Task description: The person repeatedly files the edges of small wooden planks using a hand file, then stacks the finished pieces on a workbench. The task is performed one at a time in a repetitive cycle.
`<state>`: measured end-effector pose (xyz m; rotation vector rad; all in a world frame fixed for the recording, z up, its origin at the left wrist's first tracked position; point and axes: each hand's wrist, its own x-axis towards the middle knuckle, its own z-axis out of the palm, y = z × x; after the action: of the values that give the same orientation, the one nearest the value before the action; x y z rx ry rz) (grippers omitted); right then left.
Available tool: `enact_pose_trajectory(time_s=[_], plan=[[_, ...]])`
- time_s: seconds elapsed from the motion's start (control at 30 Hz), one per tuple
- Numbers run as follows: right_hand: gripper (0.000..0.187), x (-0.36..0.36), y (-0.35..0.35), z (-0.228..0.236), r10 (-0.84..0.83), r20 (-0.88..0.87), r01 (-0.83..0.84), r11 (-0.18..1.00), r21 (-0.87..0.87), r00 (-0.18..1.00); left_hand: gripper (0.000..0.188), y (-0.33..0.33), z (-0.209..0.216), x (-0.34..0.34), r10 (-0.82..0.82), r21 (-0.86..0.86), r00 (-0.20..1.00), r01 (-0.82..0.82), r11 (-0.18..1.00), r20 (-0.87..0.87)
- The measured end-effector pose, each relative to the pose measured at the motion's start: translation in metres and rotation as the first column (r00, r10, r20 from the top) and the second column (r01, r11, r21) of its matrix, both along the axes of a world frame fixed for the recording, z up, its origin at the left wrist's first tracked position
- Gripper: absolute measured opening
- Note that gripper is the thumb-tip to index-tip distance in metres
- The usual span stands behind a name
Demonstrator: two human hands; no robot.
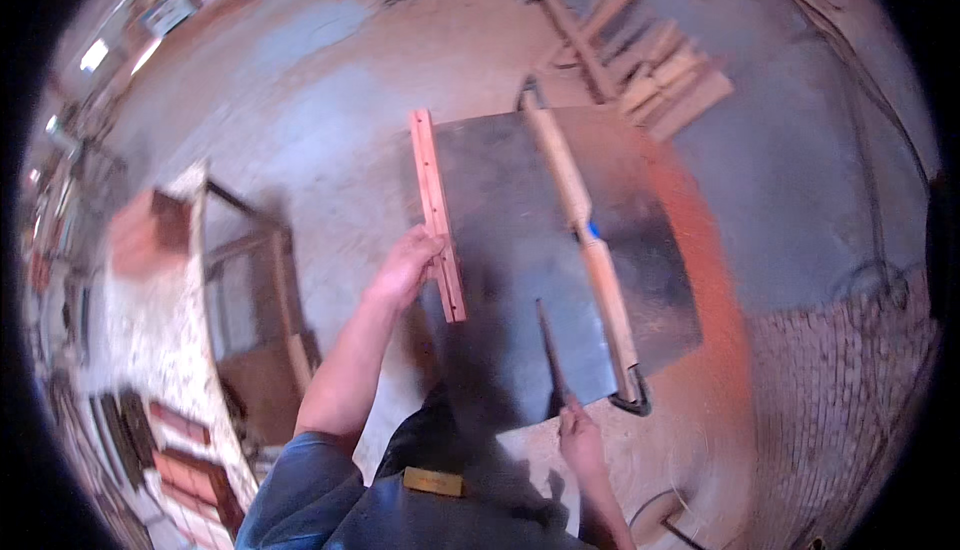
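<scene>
My left hand point(412, 265) is closed round the lower part of a reddish wooden strip point(428, 172), which has a row of small dark holes along its face. The strip is held over the left edge of a dark, flat worktable point(490, 200). In my right hand point(580, 438), at the table's near edge, is a slim dark file point(551, 355), its tip pointing away from me over the tabletop. A long wooden fence point(575, 205) crosses the table to the right of both hands, with a clamp point(632, 393) at its near end. The file's handle is mostly hidden by my fingers.
On the left stands a pale, speckled bench point(165, 325) bearing a blurred stack of reddish wood point(150, 233). Wooden offcuts point(680, 90) lie beyond the table at the far right. Orange sawdust point(715, 280) covers the floor along the table's right side.
</scene>
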<state>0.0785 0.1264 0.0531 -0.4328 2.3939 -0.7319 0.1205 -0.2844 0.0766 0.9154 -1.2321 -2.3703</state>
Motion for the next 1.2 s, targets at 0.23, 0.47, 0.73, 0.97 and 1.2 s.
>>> enact_pose_trajectory(time_s=[0.23, 0.47, 0.73, 0.97, 1.2], plan=[[0.04, -0.035, 0.022, -0.034, 0.092, -0.047, -0.095, 0.993, -0.073, 0.995, 0.017, 0.024, -0.054, 0.197, 0.587, -0.298, 0.783, -0.522, 0.799, 0.203], [0.045, -0.024, 0.008, -0.007, 0.036, 0.051, -0.029, 0.99, -0.136, 0.998, 0.036, 0.013, -0.064, 0.402, 0.921, -0.615, 0.149, -0.705, 0.354, 0.359], [0.032, 0.058, -0.145, 0.055, 0.35, 0.034, -0.336, 0.919, -0.205, 0.936, 0.039, -0.05, -0.05, 0.6, 0.653, -0.818, -0.494, -0.381, 0.431, 0.574], [0.035, 0.13, -0.277, 0.076, 0.432, 0.098, -0.424, 0.901, -0.095, 0.896, 0.03, -0.091, -0.056, 0.663, 0.45, -0.766, -0.65, -0.344, 0.544, 0.612], [0.038, 0.156, -0.344, 0.081, 0.518, 0.083, -0.514, 0.856, -0.059, 0.852, 0.025, -0.11, -0.089, 0.681, 0.427, -0.783, -0.755, -0.178, 0.596, 0.497]])
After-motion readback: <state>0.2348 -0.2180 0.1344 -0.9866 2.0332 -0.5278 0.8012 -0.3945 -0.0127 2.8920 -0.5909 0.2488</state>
